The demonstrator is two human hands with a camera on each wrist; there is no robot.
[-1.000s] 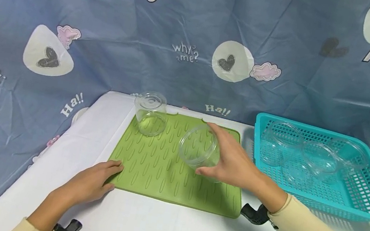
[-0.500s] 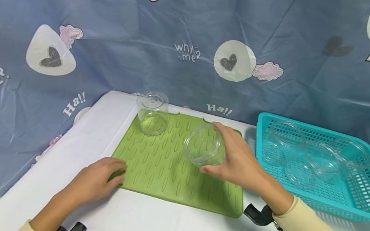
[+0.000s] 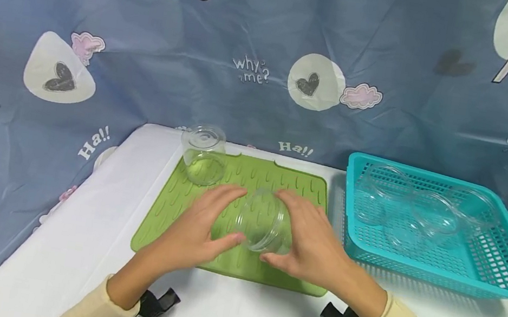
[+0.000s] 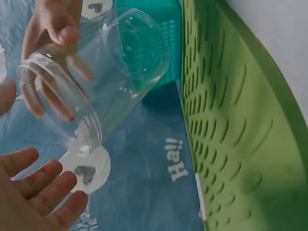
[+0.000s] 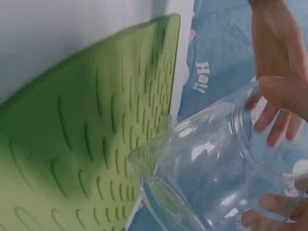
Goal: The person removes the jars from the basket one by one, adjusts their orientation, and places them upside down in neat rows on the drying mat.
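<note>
Above the green ribbed mat, my right hand grips a clear jar on its side, its threaded mouth facing left. Thumb and fingers lie on opposite sides of the jar. My left hand is beside the mouth with fingers spread; in the left wrist view its fingers stand apart from the rim. Whether its thumb touches the rim I cannot tell. Another clear jar stands upside down at the mat's back left corner.
A turquoise basket stands right of the mat, with several clear jars inside. White cloth covers the table. A blue printed curtain hangs right behind it.
My left hand has left the mat's front left corner and moved right and up to the jar's mouth. The right hand has lowered the jar a little and turned its mouth further left.
</note>
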